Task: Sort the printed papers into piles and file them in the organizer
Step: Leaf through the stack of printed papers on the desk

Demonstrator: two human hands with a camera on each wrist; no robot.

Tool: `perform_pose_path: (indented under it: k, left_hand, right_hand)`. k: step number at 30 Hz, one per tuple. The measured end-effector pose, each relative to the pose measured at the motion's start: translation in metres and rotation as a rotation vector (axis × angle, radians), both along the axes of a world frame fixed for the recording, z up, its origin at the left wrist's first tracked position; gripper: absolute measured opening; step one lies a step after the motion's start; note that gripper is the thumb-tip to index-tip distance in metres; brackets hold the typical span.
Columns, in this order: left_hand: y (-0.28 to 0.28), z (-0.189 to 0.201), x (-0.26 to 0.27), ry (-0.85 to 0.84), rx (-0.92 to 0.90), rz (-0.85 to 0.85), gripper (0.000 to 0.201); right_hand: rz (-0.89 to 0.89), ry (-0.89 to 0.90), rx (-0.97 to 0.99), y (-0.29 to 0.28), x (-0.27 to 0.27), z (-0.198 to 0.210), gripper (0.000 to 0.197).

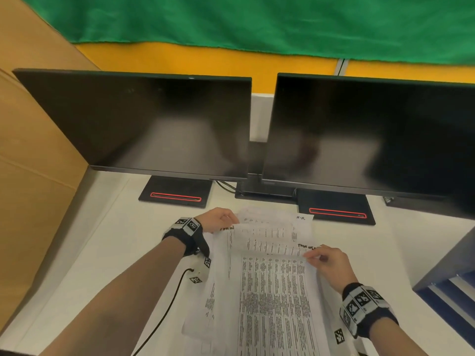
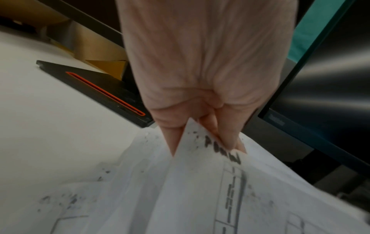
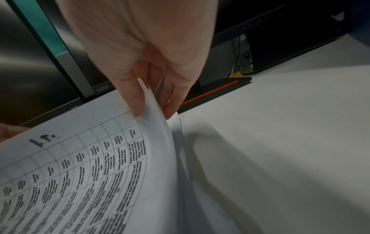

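Observation:
A loose stack of printed papers (image 1: 270,291) with tables of text lies on the white desk (image 1: 108,253) in front of me. My left hand (image 1: 218,219) pinches the far left corner of a sheet (image 2: 200,166) that bears handwriting. My right hand (image 1: 326,260) pinches the far right corner of the top sheet (image 3: 90,166), which curls up off the stack; thumb on top, fingers (image 3: 170,109) beneath. The blue-grey organizer (image 1: 452,276) stands at the right edge of the desk.
Two dark monitors (image 1: 154,124) (image 1: 372,137) on black stands with red stripes (image 1: 177,194) block the back of the desk. A cardboard panel (image 1: 33,150) walls the left side. A black cable (image 1: 164,312) runs under my left forearm.

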State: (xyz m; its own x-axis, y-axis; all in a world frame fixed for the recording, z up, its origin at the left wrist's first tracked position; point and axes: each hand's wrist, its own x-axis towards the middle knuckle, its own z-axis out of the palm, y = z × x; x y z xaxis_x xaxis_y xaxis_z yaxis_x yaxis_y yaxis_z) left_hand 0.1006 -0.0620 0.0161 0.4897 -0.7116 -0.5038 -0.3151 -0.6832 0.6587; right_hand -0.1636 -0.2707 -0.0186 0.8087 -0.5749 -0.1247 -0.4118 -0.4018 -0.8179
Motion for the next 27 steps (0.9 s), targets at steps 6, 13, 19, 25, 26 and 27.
perform_pose_path:
  k: [6,13,19,25,26,27]
  left_hand:
    - [-0.012,-0.013,-0.018,-0.088,0.025,-0.212,0.03]
    - [-0.039,-0.011,-0.036,-0.24,-0.11,-0.226,0.033]
    - [-0.056,-0.009,-0.031,-0.73,-0.076,-0.145,0.034]
    - [-0.041,-0.013,-0.033,-0.932,-0.1,-0.303,0.028]
    - [-0.036,-0.014,-0.033,-0.888,-0.085,-0.321,0.027]
    - [-0.03,-0.016,-0.033,-0.857,-0.065,-0.333,0.027]
  right_hand:
    - [0.044,0.038,0.122,0.011,0.016,-0.001,0.018]
    - [-0.094,0.056,0.206,0.006,0.021,-0.002,0.009]
    - [-0.126,0.052,0.196,0.004,0.016,-0.003,0.012]
    - [-0.139,0.052,0.185,0.002,0.014,-0.009,0.015]
    - [-0.148,0.048,0.193,0.002,0.014,-0.011,0.014]
    - [-0.159,0.048,0.201,0.002,0.013,-0.013,0.012]
